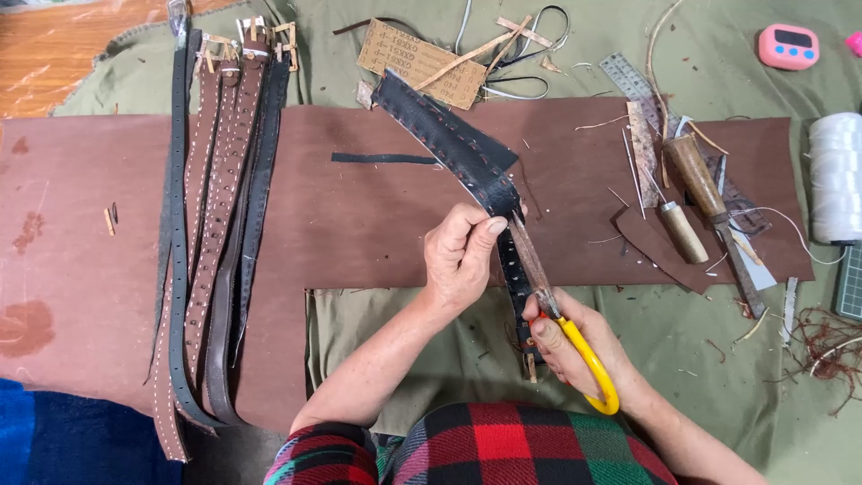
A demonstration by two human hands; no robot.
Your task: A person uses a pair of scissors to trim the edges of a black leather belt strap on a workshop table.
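Cutting station, one entry, seen from just behind the worker's shoulder.

Item: black leather strap (467,157), stitched along its edges, long axis running from upper left down toward the worker's lap, over a brown leather sheet (359,216).

Left hand (460,256): closed, pinching the strap at mid-length, just above the blades. It is the nearer hand to the strap's wide upper end.

Right hand (575,346): closed through the yellow loops of the scissors (552,305). Blades point up and left, lying nearly along the strap's right edge, tips at the left thumb. Whether the blades are parted cannot be told.

The strap's lower end passes under the right hand; only a short tail shows there.

Nearby: finished belts (220,224) with buckles, laid side by side well to the left; two wooden-handled awls (696,193) and a metal ruler (633,81) to the right; white thread spool (837,175), cut off by the frame edge; pink timer (788,47); cardboard piece (422,63).
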